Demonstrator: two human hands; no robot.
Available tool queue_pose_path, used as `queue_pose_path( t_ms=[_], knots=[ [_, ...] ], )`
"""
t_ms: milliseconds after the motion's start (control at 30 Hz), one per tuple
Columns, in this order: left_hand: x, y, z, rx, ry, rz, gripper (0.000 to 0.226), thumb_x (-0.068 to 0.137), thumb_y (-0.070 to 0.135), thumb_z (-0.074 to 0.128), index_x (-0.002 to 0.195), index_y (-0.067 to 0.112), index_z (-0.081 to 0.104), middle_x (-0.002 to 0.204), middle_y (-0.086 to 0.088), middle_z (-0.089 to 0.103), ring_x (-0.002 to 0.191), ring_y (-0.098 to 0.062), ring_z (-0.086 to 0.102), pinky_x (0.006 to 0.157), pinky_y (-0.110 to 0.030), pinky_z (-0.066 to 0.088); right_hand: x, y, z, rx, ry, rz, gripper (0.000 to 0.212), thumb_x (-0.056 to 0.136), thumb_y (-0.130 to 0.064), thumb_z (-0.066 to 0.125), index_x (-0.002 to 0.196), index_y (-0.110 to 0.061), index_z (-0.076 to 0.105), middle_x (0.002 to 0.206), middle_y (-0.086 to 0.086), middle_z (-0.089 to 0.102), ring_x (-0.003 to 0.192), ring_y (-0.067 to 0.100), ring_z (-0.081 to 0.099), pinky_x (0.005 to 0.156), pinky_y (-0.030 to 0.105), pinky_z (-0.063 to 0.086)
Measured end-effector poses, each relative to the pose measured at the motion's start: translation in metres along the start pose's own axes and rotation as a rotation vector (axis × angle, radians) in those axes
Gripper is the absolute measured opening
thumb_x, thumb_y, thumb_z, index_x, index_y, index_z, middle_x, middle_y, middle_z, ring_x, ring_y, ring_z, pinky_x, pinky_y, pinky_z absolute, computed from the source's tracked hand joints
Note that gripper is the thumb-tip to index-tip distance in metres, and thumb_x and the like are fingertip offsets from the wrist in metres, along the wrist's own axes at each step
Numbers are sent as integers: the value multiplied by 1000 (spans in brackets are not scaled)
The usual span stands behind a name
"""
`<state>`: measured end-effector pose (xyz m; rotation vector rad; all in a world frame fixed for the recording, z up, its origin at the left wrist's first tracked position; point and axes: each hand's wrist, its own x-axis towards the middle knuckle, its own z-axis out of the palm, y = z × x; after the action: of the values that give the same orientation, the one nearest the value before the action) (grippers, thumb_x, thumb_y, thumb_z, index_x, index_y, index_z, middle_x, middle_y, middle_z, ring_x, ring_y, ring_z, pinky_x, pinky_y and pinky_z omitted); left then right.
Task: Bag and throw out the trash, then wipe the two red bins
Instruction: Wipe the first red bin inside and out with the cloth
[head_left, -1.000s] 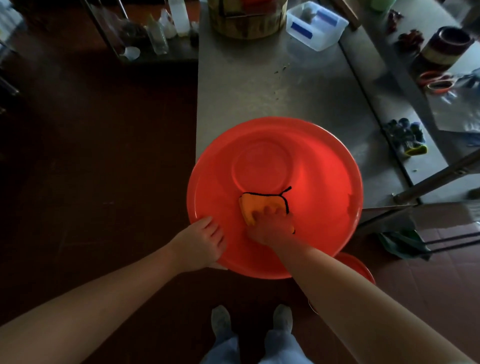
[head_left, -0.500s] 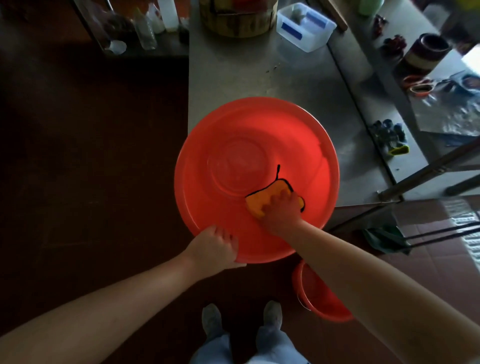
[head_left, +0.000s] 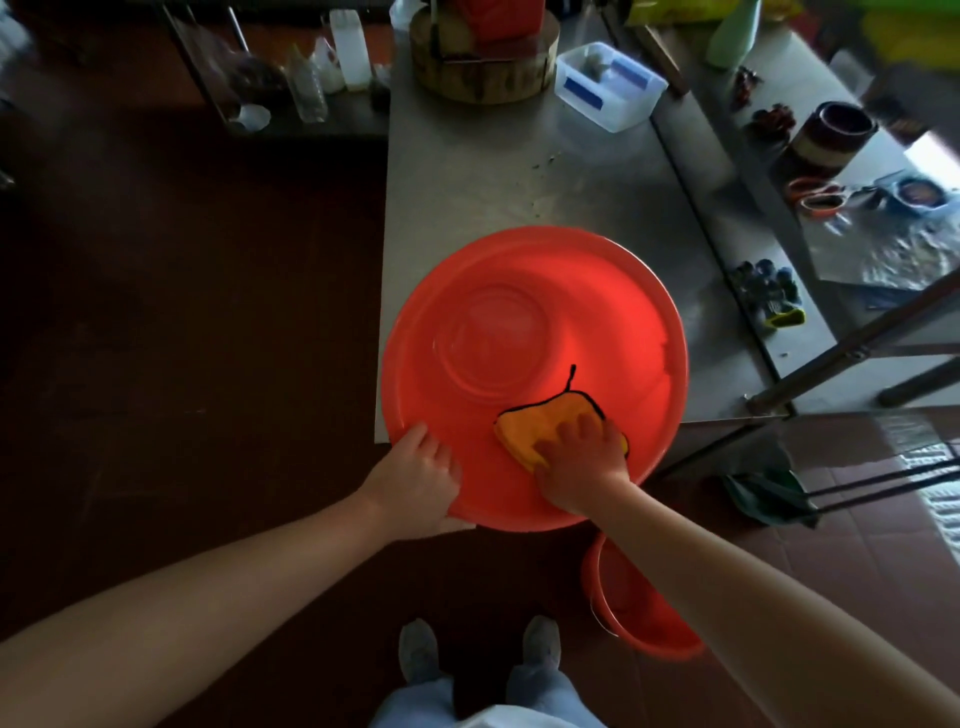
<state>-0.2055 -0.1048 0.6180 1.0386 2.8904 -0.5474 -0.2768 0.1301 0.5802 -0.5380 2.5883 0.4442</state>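
Worn on the head, facing steeply down and slightly forward, close above the large red bin (head_left: 519, 312) at the near end of the steel table (head_left: 493, 171). Takes in the left hand (head_left: 415, 467) gripping its near rim, the right hand (head_left: 582, 462) on the orange cloth (head_left: 540, 421), shoes (head_left: 418, 649) at the near edge, and a cluttered shelf (head_left: 291, 78) far left.
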Motion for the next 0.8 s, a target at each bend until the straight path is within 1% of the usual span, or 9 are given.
queue_pose_path(
  t_ms=[67, 200, 333, 400, 433, 533, 600, 700, 800],
  knots=[
    [0, -8, 0, 42, -17, 27, 91, 85, 85, 34, 88, 2, 71, 86, -17, 71, 86, -33, 65, 95, -48, 43, -4, 11, 6, -33, 6, -9, 51, 96, -58, 33, 140, -41, 51, 149, 5, 43, 140, 37, 28, 112, 55, 18],
    [9, -14, -5, 78, 6, 98, 92, 86, 86, 29, 79, 3, 69, 79, -15, 70, 77, -32, 65, 92, -47, 44, -12, 8, 2, 57, -47, -6, 54, 94, -63, 27, 141, -45, 47, 149, 0, 43, 139, 34, 30, 109, 52, 24],
    [19, -12, -8, 108, 15, 87, 86, 82, 87, 35, 67, 8, 66, 67, -10, 68, 64, -27, 62, 85, -45, 45, -34, -11, -1, 289, -79, -84, 82, 77, -86, 11, 147, -50, 29, 152, -2, 37, 140, 31, 32, 107, 52, 28],
    [22, -10, -11, 114, 3, 70, 84, 82, 87, 36, 67, 9, 65, 66, -9, 67, 62, -27, 62, 85, -45, 45, -46, -13, 0, 272, -18, -152, 94, 69, -95, 23, 151, -48, 22, 153, -1, 35, 141, 32, 33, 107, 52, 30],
    [23, -10, -13, 108, -5, 65, 84, 81, 87, 37, 68, 9, 66, 68, -8, 68, 64, -27, 62, 86, -45, 44, -49, -11, 1, 211, 24, -188, 95, 70, -93, 35, 152, -47, 20, 152, 0, 35, 139, 32, 35, 106, 52, 32],
    [26, -12, -17, 87, -15, 73, 85, 80, 88, 37, 78, 9, 69, 77, -9, 71, 73, -28, 64, 91, -46, 43, -48, -4, 3, 76, 120, -230, 86, 83, -63, 63, 154, -41, 19, 147, 2, 39, 131, 34, 43, 100, 48, 40],
    [26, -22, -20, 109, 0, 93, 87, 80, 88, 39, 84, 8, 72, 83, -10, 72, 79, -29, 65, 94, -46, 42, -46, -1, 4, 60, 135, -224, 83, 86, -55, 65, 154, -40, 20, 146, 2, 41, 130, 33, 45, 99, 47, 41],
    [21, -49, -26, 166, -18, 114, 95, 80, 89, 34, 94, 3, 74, 94, -15, 73, 94, -35, 65, 106, -53, 36, -43, 7, 3, 57, 157, -238, 81, 85, -55, 66, 153, -41, 23, 145, 1, 42, 130, 33, 45, 99, 46, 40],
    [17, -73, -32, 212, -34, 180, 97, 84, 88, 32, 98, 1, 72, 96, -17, 73, 97, -38, 64, 109, -57, 32, -39, 13, -5, 85, 121, -252, 82, 81, -69, 62, 151, -44, 26, 148, -1, 40, 134, 32, 41, 103, 49, 38]
  ],
)
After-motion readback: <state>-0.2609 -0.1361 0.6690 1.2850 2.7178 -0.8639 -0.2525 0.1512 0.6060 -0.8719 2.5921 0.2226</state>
